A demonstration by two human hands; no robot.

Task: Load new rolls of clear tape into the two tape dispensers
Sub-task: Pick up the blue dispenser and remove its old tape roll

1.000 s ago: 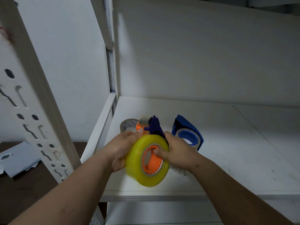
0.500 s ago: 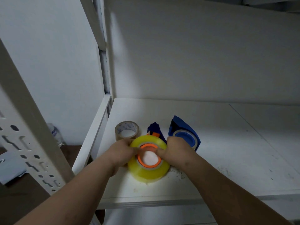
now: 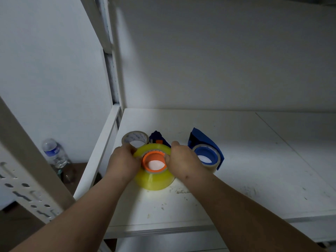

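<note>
A white shelf (image 3: 236, 160) carried the work. The left hand (image 3: 123, 162) and right hand (image 3: 183, 160) gripped a yellowish clear tape roll (image 3: 154, 180) lying flat between them, fingers (image 3: 168, 158) curled at its orange dispenser hub (image 3: 154, 161). Just right of the right fingers sat a blue tape dispenser (image 3: 205, 151); behind the left fingers lay a brown tape roll (image 3: 135, 139).

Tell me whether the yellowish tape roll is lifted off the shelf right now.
No. The tape roll lies flat on the white shelf, with the left hand and right hand gripping its sides.
</note>
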